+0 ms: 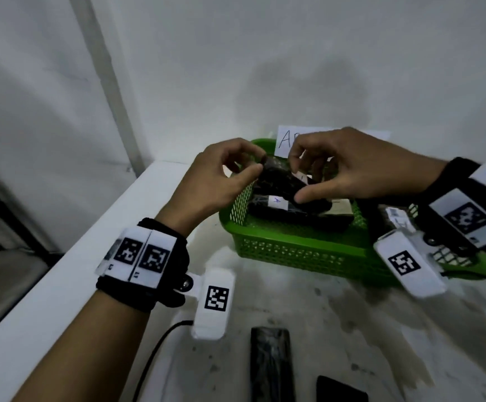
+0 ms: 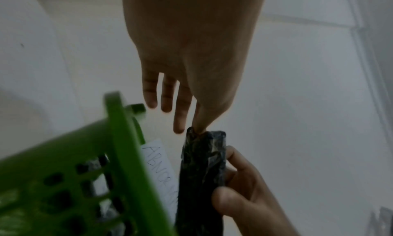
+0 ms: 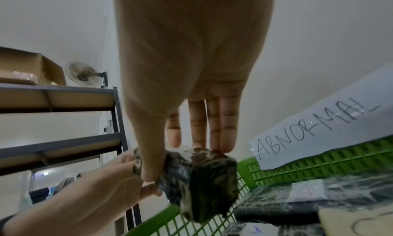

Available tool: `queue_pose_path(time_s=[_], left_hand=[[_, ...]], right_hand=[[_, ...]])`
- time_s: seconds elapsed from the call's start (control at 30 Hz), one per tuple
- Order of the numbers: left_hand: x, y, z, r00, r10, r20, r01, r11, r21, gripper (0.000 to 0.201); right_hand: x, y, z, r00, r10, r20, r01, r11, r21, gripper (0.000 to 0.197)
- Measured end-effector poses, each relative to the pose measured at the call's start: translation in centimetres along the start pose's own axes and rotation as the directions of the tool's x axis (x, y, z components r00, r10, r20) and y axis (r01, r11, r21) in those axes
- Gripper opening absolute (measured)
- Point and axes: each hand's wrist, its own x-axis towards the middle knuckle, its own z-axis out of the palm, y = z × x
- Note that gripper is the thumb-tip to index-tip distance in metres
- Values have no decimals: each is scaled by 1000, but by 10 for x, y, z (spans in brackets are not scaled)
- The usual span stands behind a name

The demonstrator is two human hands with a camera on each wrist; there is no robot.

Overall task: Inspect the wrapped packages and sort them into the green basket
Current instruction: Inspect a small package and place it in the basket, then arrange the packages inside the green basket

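- Your right hand grips a dark wrapped package by thumb and fingertips.
- Your left hand pinches its left end.
- Right of it, the green basket bears an "ABNORMAL" paper label.
- Far left stands a metal shelf.

The stained white table carries a green basket and seemingly two dark packages.
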Motion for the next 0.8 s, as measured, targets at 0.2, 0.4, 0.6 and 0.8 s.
queue_pose_path(time_s=[0.2,0.4,0.6,0.8], left_hand=[[-13,-28,8,996,-40,-78,51,986,156,27],[-10,-27,8,992,-57,-108,74,984,162,26],[2,-27,6,996,-70,-61,82,971,226,33],[3,-28,12,990,-61,-124,88,971,221,29]], right_hand=[[47,15,2,965,15,263,45,974,-223,37],[81,32,32,840,38,541,186,916,-354,40],[96,36,61,829,-78,554,301,896,-326,41],[90,39,66,845,-60,532,282,894,-347,42]])
